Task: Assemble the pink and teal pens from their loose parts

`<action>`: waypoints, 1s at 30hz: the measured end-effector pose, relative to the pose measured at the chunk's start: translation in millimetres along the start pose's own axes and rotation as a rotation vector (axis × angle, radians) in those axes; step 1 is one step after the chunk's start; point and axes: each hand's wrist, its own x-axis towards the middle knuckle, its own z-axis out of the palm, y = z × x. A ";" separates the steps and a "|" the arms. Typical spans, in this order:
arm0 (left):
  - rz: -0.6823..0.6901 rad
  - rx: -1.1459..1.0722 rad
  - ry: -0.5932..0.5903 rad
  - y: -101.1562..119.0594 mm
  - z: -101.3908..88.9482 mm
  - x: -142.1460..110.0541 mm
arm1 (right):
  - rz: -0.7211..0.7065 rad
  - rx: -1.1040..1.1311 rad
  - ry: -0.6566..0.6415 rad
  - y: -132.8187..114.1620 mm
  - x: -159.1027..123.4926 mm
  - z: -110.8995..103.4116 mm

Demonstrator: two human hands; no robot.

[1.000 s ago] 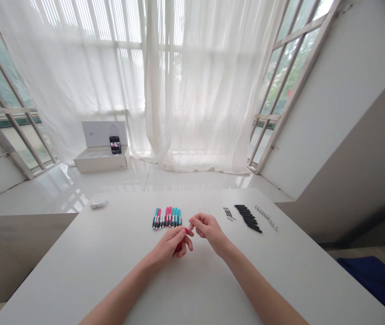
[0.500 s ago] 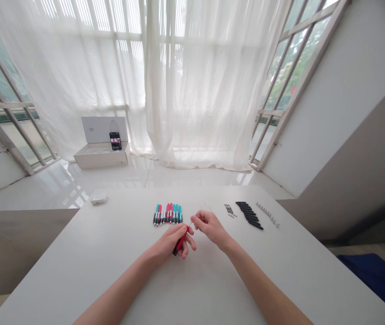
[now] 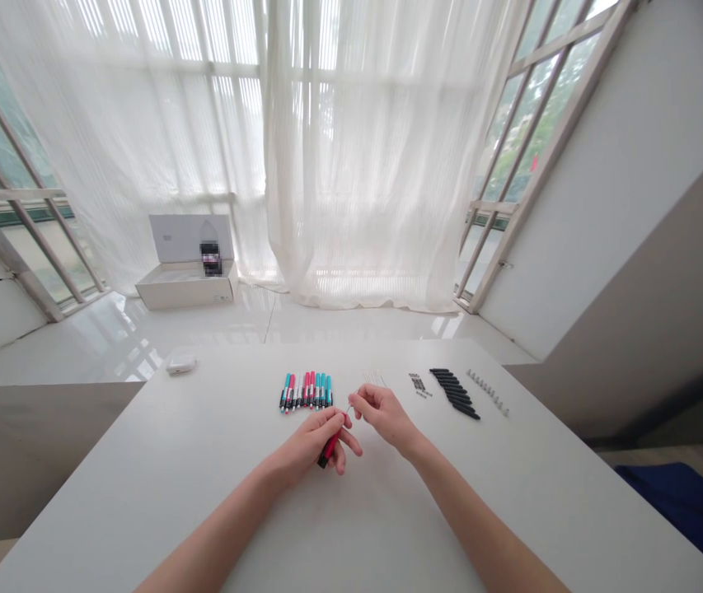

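Observation:
My left hand (image 3: 317,436) is closed around a red pen barrel (image 3: 331,445) with a black end pointing down toward me. Between the thumb and fingertips of my right hand (image 3: 381,410) is a thin pale refill (image 3: 349,407), its lower tip at the upper end of the barrel. How far the refill reaches inside cannot be made out. Just beyond my left hand lies a row of pen barrels (image 3: 306,390) in teal, red and white. Several thin refills (image 3: 376,378) rest on the table behind my right hand.
Right of my hands lie small dark springs or metal parts (image 3: 419,385), a row of black pen parts (image 3: 455,394) and a line of small clear pieces (image 3: 488,391). A white case (image 3: 181,363) sits at the table's far left. An open box (image 3: 185,290) holding a phone stands on the sill.
The red barrel and my left fingers have shifted very slightly, with the lower fingers a little more extended. My right hand stays nearly still with the refill at the barrel's end.

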 end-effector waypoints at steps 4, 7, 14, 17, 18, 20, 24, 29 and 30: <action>-0.019 -0.038 0.016 0.1 -0.2 -1.1 | 0.129 0.176 -0.059 -3.2 -2.2 5.2; -0.028 -0.052 0.017 -1.2 -0.9 -0.6 | 0.188 0.251 -0.070 -7.4 -4.4 8.4; 0.026 -0.033 0.034 2.1 0.7 0.1 | 0.122 0.187 -0.049 -8.0 -3.6 8.3; 0.053 -0.034 0.038 5.0 2.0 -3.2 | -0.031 0.126 -0.017 -4.4 -3.2 6.4; 0.061 -0.029 0.041 5.9 2.3 -4.7 | -0.075 0.123 -0.017 -3.4 -3.5 5.7; 0.078 0.002 0.051 7.6 2.7 -7.3 | -0.129 0.120 -0.027 -2.4 -4.5 4.2; 0.138 0.151 0.085 10.4 1.6 -9.6 | -0.145 0.058 -0.068 -4.6 -7.5 0.3; 0.200 0.300 0.100 11.8 -1.7 -8.9 | -0.156 0.040 -0.116 -9.0 -11.1 0.2; 0.210 0.312 0.100 11.3 -2.2 -8.7 | -0.159 0.039 -0.111 -9.2 -11.6 1.0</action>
